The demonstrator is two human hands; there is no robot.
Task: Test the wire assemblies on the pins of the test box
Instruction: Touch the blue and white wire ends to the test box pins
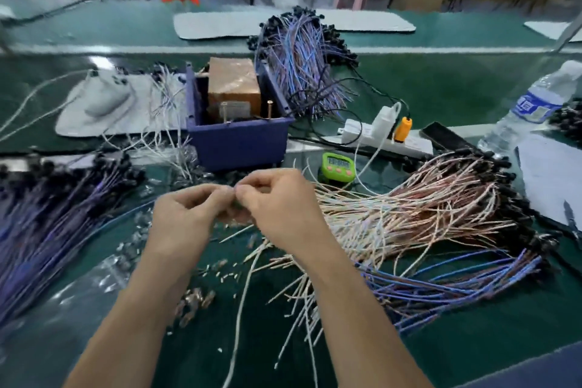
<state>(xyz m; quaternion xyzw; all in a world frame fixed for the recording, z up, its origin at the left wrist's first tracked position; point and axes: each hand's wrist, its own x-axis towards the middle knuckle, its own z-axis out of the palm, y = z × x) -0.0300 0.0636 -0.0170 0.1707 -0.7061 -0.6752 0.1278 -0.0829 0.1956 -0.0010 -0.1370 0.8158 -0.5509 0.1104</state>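
Bench (441, 85), 1 test box (239, 138), L hand (185, 217), R hand (280, 208), tips touching

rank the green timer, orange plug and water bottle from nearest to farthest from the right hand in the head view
1. the green timer, just beyond the right hand and a little to its right
2. the orange plug, farther back and to the right, standing in the white power strip
3. the water bottle, far off at the table's right side
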